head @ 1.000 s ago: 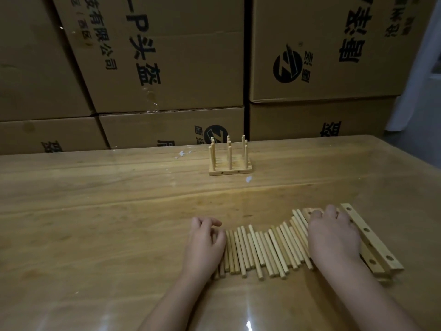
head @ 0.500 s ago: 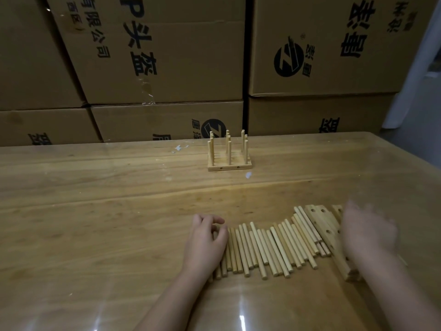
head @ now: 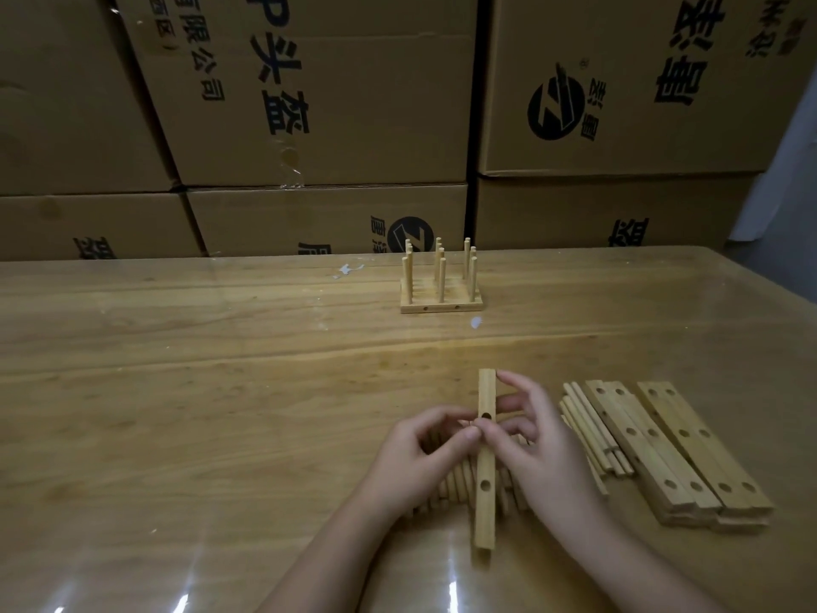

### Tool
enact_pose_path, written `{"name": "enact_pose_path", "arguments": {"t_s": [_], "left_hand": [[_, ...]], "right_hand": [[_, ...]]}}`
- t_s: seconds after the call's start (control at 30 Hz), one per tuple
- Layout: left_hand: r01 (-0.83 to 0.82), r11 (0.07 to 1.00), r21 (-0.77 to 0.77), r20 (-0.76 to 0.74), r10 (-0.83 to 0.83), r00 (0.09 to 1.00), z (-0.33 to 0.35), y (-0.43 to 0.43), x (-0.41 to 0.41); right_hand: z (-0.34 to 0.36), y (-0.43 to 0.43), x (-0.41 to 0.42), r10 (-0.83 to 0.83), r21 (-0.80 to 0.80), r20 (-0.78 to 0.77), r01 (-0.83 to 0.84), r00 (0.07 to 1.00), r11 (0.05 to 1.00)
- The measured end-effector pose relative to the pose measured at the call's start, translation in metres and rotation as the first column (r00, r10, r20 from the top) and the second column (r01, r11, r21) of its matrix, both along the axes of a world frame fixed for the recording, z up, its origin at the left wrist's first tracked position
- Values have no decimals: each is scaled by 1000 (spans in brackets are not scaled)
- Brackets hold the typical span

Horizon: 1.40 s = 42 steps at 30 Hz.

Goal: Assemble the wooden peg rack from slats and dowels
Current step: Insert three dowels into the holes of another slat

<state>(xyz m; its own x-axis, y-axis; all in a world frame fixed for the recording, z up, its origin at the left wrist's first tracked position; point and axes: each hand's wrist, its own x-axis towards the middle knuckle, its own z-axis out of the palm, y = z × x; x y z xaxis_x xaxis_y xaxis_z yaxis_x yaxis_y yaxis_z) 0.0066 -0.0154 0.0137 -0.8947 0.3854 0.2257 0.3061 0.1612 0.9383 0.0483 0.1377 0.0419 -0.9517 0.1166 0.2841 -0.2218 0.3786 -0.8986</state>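
Note:
A wooden slat [head: 486, 502] with round holes stands lengthwise between my hands, above a row of loose dowels [head: 455, 484] on the table. My right hand [head: 537, 453] grips the slat from the right. My left hand [head: 424, 453] pinches a small dowel at the slat's upper hole; the dowel is mostly hidden by my fingers. More dowels [head: 592, 431] lie to the right, beside a stack of holed slats [head: 676, 449]. A finished peg rack [head: 440, 280] with upright pegs stands farther back.
Large cardboard boxes [head: 318, 104] are stacked along the far edge of the glossy wooden table [head: 177, 391]. A small white scrap [head: 475, 321] lies in front of the finished rack, and white marks [head: 349, 270] show to its left.
My right hand left the slat stack and brought one slat over the dowels. My left hand lifted off the dowel row and met the slat at its upper hole.

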Motion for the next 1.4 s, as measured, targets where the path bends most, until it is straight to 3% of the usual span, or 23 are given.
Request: {"name": "enact_pose_path", "arguments": {"t_s": [0.1, 0.23, 0.3, 0.37, 0.43, 0.5, 0.63, 0.73, 0.8, 0.9, 1.1, 1.2, 1.33, 1.4], "left_hand": [[38, 998, 44, 69, -41, 997, 0, -2, -2], [73, 987, 146, 155, -95, 983, 2, -6, -5], [53, 963, 264, 232, -117, 966, 3, -10, -8], [-31, 899, 436, 323, -124, 938, 5, -13, -12], [-138, 801, 582, 420, -151, 895, 6, -15, -16], [-277, 715, 642, 535, -159, 830, 6, -18, -20], [-431, 578, 693, 615, -162, 772, 5, -21, -26], [-489, 488, 723, 635, -192, 748, 3, -21, -29], [-495, 459, 738, 633, -214, 744, 1, -22, -32], [-495, 457, 739, 634, -223, 741, -2, -22, -34], [-489, 496, 718, 641, -198, 742, -1, -19, -33], [-478, 514, 712, 640, -196, 743, 1, -19, -31], [-445, 558, 700, 623, -174, 763, 0, -20, -30], [-397, 625, 672, 599, -144, 788, -2, -21, -29]], "right_hand": [[-5, -4, 0, 4, -189, 70, 10, 998, 982], [-4, 0, 0, 123, -195, 104, -101, 987, 976], [-3, 4, -1, 118, -85, 39, -115, 992, 990], [-8, 10, -3, 4, 239, -70, 13, 998, 971], [-14, 11, -4, -11, 610, -61, 46, 998, 791], [-21, 8, -5, 27, 777, 22, -34, 999, 628], [-21, 7, -5, 52, 813, 80, -95, 995, 574], [-22, 8, -5, 167, 805, 169, -234, 971, 546], [-23, 6, -4, 252, 799, 243, -341, 937, 495], [-27, 3, -5, 317, 828, 240, -364, 918, 427], [-29, 3, -10, 312, 840, 174, -306, 934, 448], [-27, 4, -10, 328, 816, 112, -275, 938, 508], [-27, 4, -7, 332, 671, -57, -210, 942, 711], [-26, 4, -7, 278, 576, -116, -164, 954, 801]]}}
